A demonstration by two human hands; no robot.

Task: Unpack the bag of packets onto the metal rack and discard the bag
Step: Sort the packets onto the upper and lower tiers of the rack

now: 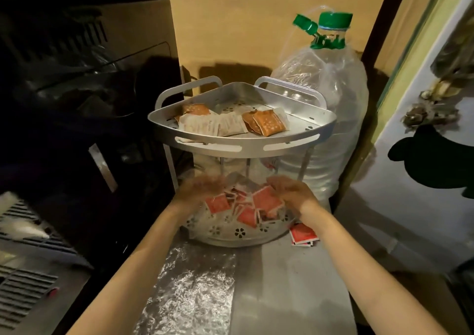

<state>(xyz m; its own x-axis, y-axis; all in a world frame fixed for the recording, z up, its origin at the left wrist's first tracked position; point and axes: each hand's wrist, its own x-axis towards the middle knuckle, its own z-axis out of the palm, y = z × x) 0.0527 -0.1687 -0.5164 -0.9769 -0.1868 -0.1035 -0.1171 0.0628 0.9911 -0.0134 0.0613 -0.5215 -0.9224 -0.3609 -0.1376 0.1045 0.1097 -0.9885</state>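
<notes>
While red packets [266,201] are lying on the metal rack's [241,145] lower shelf, both blurred hands, left hand [202,188] and right hand [289,189], are hovering above them, seemingly spreading them, finger state unreadable.

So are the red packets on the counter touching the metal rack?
Apart. The head view shows bare counter between the red packets on the counter and the base of the metal rack.

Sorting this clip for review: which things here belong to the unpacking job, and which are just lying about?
Job:
metal rack
red packets
orange and white packets
stray red packets
left hand
right hand

Lying about:
large water bottle
black appliance
foil sheet
</notes>
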